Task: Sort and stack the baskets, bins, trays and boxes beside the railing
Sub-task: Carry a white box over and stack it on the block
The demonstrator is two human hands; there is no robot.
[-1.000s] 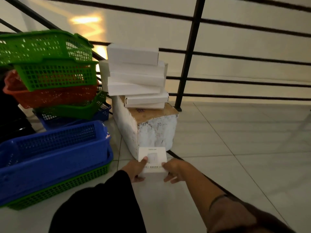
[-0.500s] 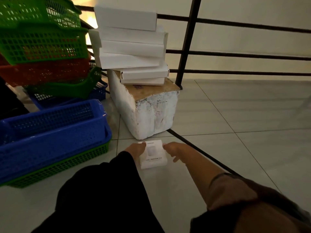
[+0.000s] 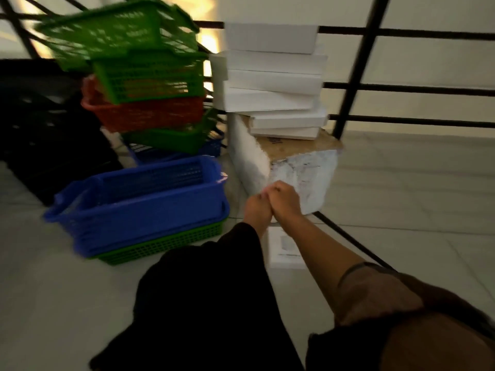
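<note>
A small white box (image 3: 285, 247) lies on the floor tiles, partly hidden under my forearms. My left hand (image 3: 257, 210) and my right hand (image 3: 285, 200) hover above it, fists curled and touching each other, holding nothing. Just behind them stands a big worn white carton (image 3: 302, 172) with several flat white boxes (image 3: 270, 79) stacked on top. To the left, a blue basket (image 3: 144, 207) sits nested in a green tray (image 3: 166, 246). Behind it rises a leaning pile of green baskets (image 3: 144, 73), an orange basket (image 3: 150, 113) and lower green and blue ones.
A black metal railing (image 3: 356, 76) runs behind the boxes, with a white wall beyond. A dark object (image 3: 45, 129) lies at far left. Pale floor tiles (image 3: 415, 188) stretch to the right of the carton.
Both hands let go of the small white box, which stays on the floor. They lifted off it and came together as fists in front of the carton. The view swung left.
</note>
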